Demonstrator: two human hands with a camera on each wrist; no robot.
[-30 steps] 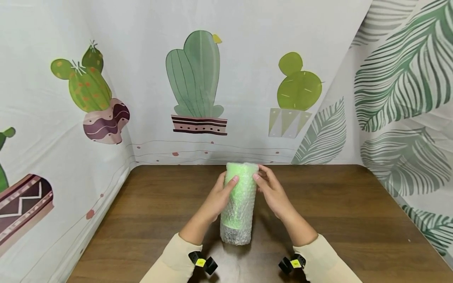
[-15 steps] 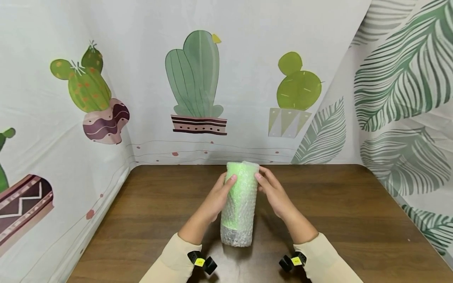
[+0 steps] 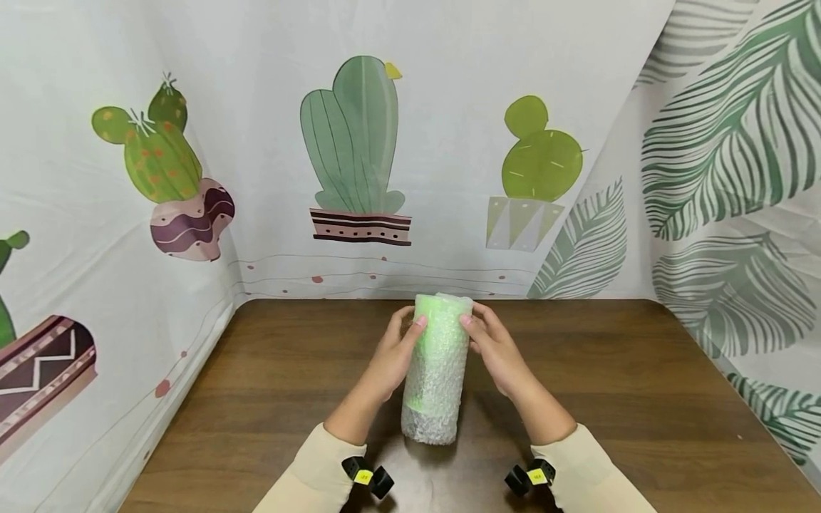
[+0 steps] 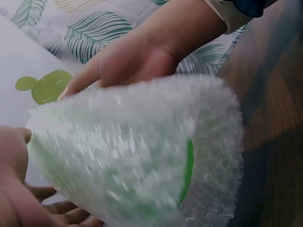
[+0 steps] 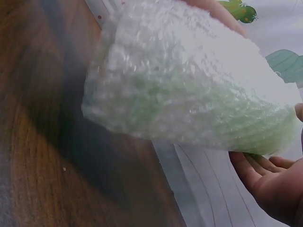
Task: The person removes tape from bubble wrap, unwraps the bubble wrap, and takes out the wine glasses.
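A green cylinder in clear bubble wrap (image 3: pixel 436 377) is held between both hands near the middle of the table. Its lower end extends past the green part as bare wrap. My left hand (image 3: pixel 394 356) grips the upper left side, thumb on the front. On the upper right side my right hand (image 3: pixel 497 349) holds it, thumb also toward the front. The left wrist view shows the green edge through the bubble wrap (image 4: pixel 123 146). In the right wrist view, fingers of the right hand (image 5: pixel 279 189) reach under the bundle. Some fingers are hidden behind it.
The brown wooden table (image 3: pixel 288 370) has rounded far corners. A white cloth backdrop (image 3: pixel 449 142) printed with cacti and leaves hangs behind and beside it. Black wrist cameras (image 3: pixel 368 477) sit on both cream sleeves (image 3: pixel 314 470).
The wrapped cylinder has turned a little and shifted slightly right, so less green shows along its front. The left fingers have shifted on its side; both hands keep hold of it.
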